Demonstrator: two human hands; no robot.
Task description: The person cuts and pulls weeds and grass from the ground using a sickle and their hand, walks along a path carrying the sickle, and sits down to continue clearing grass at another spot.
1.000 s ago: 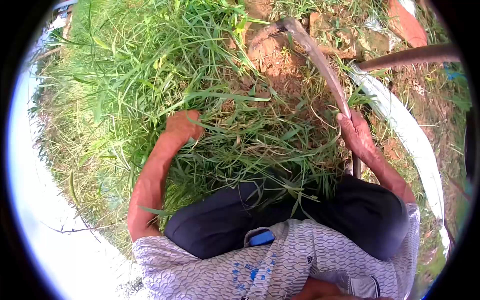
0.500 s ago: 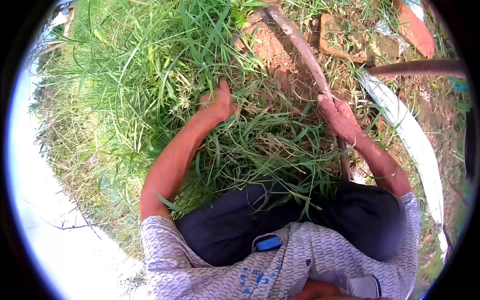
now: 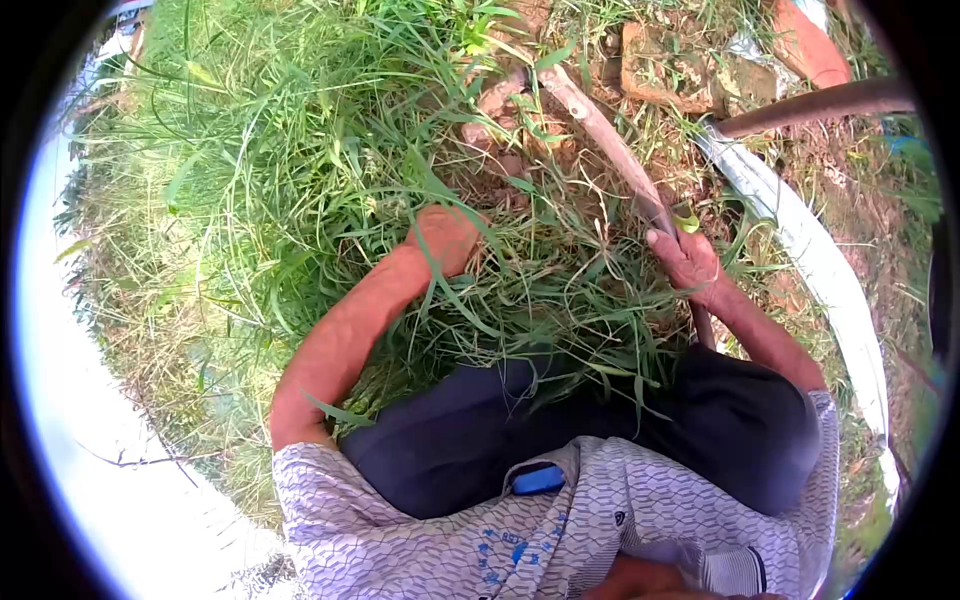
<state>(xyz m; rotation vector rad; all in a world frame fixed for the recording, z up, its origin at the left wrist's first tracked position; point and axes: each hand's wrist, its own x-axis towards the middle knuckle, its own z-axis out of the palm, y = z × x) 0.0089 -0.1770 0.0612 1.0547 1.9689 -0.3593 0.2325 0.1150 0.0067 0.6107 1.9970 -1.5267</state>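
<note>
My left hand (image 3: 446, 240) is closed low in the green grass (image 3: 300, 180), with blades around it; its fingertips are hidden, and what they hold cannot be made out. My right hand (image 3: 690, 265) is wrapped round a long wooden handle (image 3: 610, 145), thumb on top. The handle slants up and left to bare reddish soil, where its far end meets a tool head partly covered by grass. Loose cut-looking grass (image 3: 540, 300) lies between my hands and over my dark trousers.
Bricks (image 3: 665, 75) lie in the soil beyond the handle. A white plastic strip (image 3: 800, 230) curves down the right side, and a dark curved pole (image 3: 820, 105) juts in above it. A reddish slab (image 3: 810, 45) is at the upper right.
My left hand moved up and right from its first place, then slightly down into the grass, its pointing finger no longer visible. The handle shifted left and its far end dropped lower.
</note>
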